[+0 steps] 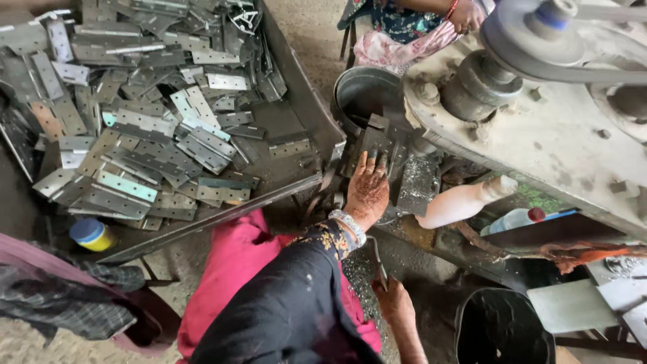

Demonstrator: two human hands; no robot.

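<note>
While stretched up and away from the body, presses the left hand (367,192) flat, fingers (372,162) spread and uncurled, against a dark hinge plate (374,140) at the front of the grey machine (539,128). Closes around nothing there: palm down, fingertips resting on the plate's lower edge. Places the plate directly beyond the fingertips, just above them in the head view, with its long axis seemingly running left to right across the line of the fingers, though grime blurs its edges. Keeps the right hand (394,303) well lower, near the body, beside the lower end of a thin metal rod (379,263); cannot tell whether curled on the rod or merely touching it. Puts the left hand far nearer the plate than the right.

Behind the plate, stands a round metal bucket (350,91), dark inside, contents not readable. To the left, tilts a large metal tray (296,101) heaped with flat grey hinges (148,128) lying in all directions, a few with bluish film. Below the machine on the right, sits a black bin (502,330), interior too dark to judge. Near the tray's lower corner, rests a small blue-lidded yellow tub (92,234). At the top edge, shows a co-worker's hand (467,15), well apart.
</note>
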